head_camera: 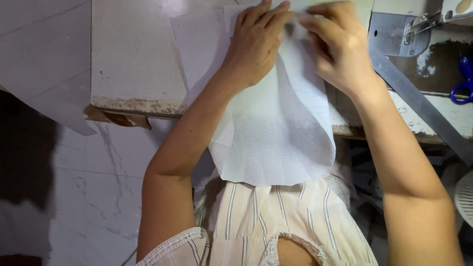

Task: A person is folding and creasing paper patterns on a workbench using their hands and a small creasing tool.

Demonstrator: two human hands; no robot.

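Head view looks down on two bare hands meeting at the far edge of a white cloth (276, 123). Left hand (256, 42) lies flat on the cloth, fingers together and pointing away, pressing it to the table (133, 59). Right hand (337, 47) curls beside it, fingertips pinching the cloth's top edge; the two hands nearly touch.

From under the hands the cloth runs back over the table's near edge and hangs down toward the person's lap, its lower hem curved and loose above a striped dress (276, 216). A second pale sheet (194, 44) lies under it on the left, one corner showing.

Left of the hands the table is bare and pale, with a chipped, worn front edge. Right of them there is less room: a grey metal bar (419, 103) slants across, a sewing machine's metal plate (394, 32) sits at the top right, and blue scissor handles (463, 83) lie near the frame's edge.

Below the table, marbled white floor tiles (98, 187) fill the left side, with dark shadow at the far left.

Fingertips of both hands are cut off by the top of the frame, so how far the cloth goes on is hidden. A round white object at the right edge is too cropped to make out.
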